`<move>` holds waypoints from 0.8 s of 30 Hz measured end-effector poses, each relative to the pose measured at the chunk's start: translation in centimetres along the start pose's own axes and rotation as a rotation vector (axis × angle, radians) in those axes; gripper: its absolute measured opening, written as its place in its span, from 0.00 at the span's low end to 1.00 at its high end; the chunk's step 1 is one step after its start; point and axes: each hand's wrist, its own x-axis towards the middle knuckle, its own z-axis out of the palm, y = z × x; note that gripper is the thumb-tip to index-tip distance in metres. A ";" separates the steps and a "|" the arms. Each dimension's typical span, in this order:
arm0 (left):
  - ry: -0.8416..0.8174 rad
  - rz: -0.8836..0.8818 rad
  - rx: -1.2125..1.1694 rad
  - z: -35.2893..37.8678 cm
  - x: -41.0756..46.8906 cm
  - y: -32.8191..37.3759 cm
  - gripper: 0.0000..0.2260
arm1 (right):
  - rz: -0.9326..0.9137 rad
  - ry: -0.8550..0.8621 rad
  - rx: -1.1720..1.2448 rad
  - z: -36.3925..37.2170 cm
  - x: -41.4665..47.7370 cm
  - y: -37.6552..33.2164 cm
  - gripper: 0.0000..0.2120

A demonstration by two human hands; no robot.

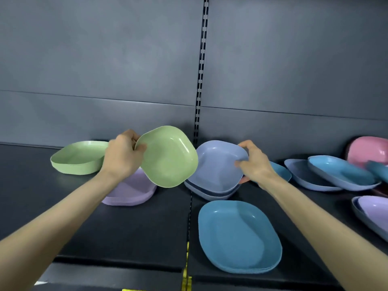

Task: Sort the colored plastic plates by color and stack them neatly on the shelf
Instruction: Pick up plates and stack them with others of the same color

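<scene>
A smooth, glossy green plate (169,156), square with rounded corners and a shallow raised rim, is held tilted in the air above the shelf (126,227). It is pinched at its left edge by the left hand (122,156), thumb on the inner face and fingers curled behind. The right hand (255,162) is closed on the right rim of a periwinkle plate (218,164) of the same shape, which is tipped up on a short stack of like plates.

A green stack (77,157) rests at the back left, and a lilac stack (132,190) lies below the left wrist, partly hidden. A teal stack (237,234) sits near the front edge, its thin rims layered. Further right, blue plates (340,171) are overlapped loosely. A pink plate (369,151) is seen leaning at the far right, though the blur there leaves its pose uncertain. A lilac plate (373,208) is nested in a greyer one at the frame's edge.

The shelf is matt black and divided by a seam. Behind it, grey metal back panels (105,70) are joined at a slotted upright (201,70).
</scene>
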 end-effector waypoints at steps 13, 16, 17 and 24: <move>-0.104 -0.045 -0.050 4.0 1.6 -1.1 0.03 | 0.044 -0.035 -0.535 1.3 2.6 2.4 0.13; -0.119 -0.042 -0.048 4.2 1.4 -0.9 0.04 | 0.038 -0.064 -0.558 1.6 2.5 2.9 0.16; -0.121 -0.041 -0.049 4.2 1.4 -0.9 0.04 | 0.033 -0.077 -0.571 1.6 2.4 3.1 0.17; -0.074 -0.010 -0.092 3.6 1.2 -0.2 0.04 | -0.099 -0.137 -0.277 0.6 2.4 1.4 0.27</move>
